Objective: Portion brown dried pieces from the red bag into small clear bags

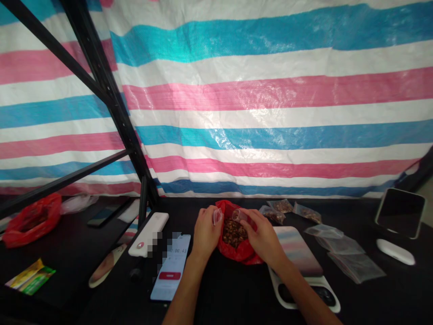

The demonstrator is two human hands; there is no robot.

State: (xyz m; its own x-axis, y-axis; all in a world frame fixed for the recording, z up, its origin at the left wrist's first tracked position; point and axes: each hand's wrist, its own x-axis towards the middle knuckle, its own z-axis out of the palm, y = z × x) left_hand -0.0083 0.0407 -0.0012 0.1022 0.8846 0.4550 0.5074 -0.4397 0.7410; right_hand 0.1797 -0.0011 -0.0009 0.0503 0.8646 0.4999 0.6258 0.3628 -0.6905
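With curled fingers (252, 216), holds a little clear thing (217, 216) in the left hand (205, 228) and a clear cup (240, 215) in the right hand (262, 232). Has a red bag (248, 256) of brown bits (232, 232) just below, on the table (233, 293) between a lit phone (170, 286) and a scale (297, 253).

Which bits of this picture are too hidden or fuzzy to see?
All in the head view:
Middle red bag: its bottom is hidden by the brown pieces.
Brown pieces: too small and blurred to name.
Clear plastic at the left hand: shape too blurred.
White scale: front partly behind the right forearm.
Lit phone: screen partly under square blocks.
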